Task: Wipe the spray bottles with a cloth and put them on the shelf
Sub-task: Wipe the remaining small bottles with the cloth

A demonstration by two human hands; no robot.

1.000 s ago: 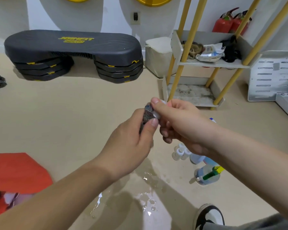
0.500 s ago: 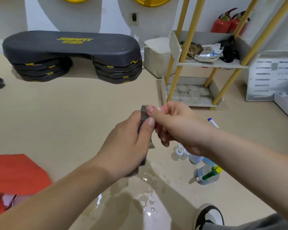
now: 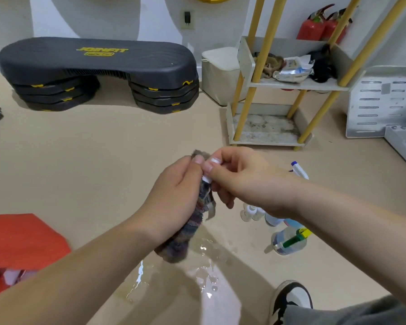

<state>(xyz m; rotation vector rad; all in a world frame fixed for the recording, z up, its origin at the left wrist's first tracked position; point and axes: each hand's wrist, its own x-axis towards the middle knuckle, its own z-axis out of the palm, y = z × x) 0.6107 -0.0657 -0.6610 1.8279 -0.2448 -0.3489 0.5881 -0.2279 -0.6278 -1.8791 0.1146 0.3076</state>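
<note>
My left hand [image 3: 174, 195] grips a grey-brown striped cloth [image 3: 188, 231] that hangs down below the fist. My right hand [image 3: 242, 184] pinches a small white spray bottle [image 3: 209, 171] against the cloth; only bits of white show between the fingers. Several other bottles lie on the floor under my right forearm: small white ones [image 3: 251, 211], a clear bottle with a green and yellow trigger [image 3: 288, 241], and a white sprayer with a blue tip [image 3: 299, 171]. The yellow-legged shelf [image 3: 295, 84] stands behind, to the right.
Water is pooled on the beige floor [image 3: 204, 273] below my hands. A black step platform [image 3: 99, 73] sits at the back left, a white bin [image 3: 218, 73] beside the shelf, red fabric [image 3: 21, 238] at the left, my shoe [image 3: 291, 299] at the bottom right.
The cloth has slid down and now hangs further below my left fist. Both hands stay together at the centre, working the small bottle against the cloth.
</note>
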